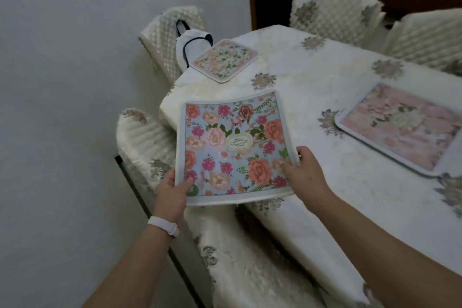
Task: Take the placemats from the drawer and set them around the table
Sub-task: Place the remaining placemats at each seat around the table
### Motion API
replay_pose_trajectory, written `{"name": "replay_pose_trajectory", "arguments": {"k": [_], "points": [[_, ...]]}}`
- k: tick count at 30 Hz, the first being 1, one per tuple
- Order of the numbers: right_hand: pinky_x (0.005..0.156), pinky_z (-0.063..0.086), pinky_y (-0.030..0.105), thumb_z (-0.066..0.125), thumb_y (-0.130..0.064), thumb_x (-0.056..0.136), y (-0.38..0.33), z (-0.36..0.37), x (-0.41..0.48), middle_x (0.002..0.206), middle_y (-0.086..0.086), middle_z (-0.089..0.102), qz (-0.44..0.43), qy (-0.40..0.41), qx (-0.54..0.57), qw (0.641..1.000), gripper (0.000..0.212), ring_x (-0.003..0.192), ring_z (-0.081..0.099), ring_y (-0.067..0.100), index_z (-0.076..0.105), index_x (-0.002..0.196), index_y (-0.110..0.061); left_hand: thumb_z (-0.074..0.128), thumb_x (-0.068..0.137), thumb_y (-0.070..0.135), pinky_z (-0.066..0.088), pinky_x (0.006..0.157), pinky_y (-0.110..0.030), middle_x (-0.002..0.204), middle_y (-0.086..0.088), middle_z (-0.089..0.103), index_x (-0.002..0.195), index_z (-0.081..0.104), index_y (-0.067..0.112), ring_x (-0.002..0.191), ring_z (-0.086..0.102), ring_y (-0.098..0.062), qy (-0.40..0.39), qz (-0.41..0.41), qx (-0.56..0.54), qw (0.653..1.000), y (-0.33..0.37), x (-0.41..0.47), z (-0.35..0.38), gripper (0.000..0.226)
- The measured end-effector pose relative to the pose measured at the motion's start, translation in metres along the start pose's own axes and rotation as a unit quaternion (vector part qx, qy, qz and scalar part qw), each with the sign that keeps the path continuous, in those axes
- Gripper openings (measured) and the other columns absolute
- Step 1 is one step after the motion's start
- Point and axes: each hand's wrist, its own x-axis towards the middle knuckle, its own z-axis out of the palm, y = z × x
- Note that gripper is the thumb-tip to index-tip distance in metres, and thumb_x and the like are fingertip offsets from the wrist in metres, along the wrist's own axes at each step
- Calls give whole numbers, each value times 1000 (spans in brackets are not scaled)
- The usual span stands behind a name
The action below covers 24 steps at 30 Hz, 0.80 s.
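A blue floral placemat (pixel 232 145) is held over the near left edge of the table (pixel 312 87), which wears a cream cloth with flower motifs. My left hand (pixel 173 189) grips the mat's near left corner, thumb on top. My right hand (pixel 303 167) grips its near right corner. The mat's far half rests on or just above the cloth. A pale floral placemat (pixel 225 60) lies flat at the table's far left end. A pink floral placemat (pixel 400 130) lies flat at the right side.
Quilted cream chairs ring the table: one under the held mat (pixel 140 142), one at the far left (pixel 172 27), two at the back (pixel 335 12). A white bag with dark trim (pixel 186 42) hangs on the far left chair. A white wall fills the left.
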Motion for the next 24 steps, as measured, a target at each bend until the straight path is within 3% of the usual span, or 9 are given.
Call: {"name": "replay_pose_trajectory", "arguments": {"k": [5,10,14,20,24], "points": [[77,58,48,67,-27,91,10,2,31,96,6,63,47,74,32,996,18,87,66,26,52,99,-21,54,95,2,56,82,-48,110,-12,70,120,63,15,99,68,-33,-83,5,42,996,15,56,30,29],[75,56,46,66,-26,92,17,33,58,96,10,63,85,116,37,989,18,86,65,30,51,100,-19,53,94,0,51,93,-52,113,-12,69,113,65,22,106,64,-33,-110,10,86,990,10,129,42,32],[59,49,34,65,-26,92,13,62,75,94,11,61,105,165,25,980,18,74,59,22,50,97,-19,54,93,-1,51,93,-54,112,-13,68,113,64,19,105,64,-34,-161,7,122,979,9,185,45,30],[78,55,51,64,-23,92,-16,109,75,99,15,63,135,227,3,965,17,88,65,35,52,100,-16,55,91,-2,53,91,-49,106,-9,70,110,65,19,101,65,-32,-236,18,150,960,40,247,30,30],[75,56,50,60,-15,92,-37,139,76,96,12,65,136,261,24,955,8,85,66,34,53,97,-16,53,92,-3,56,83,-41,107,-11,69,113,64,13,99,65,-30,-287,30,153,945,61,275,14,28]]}}
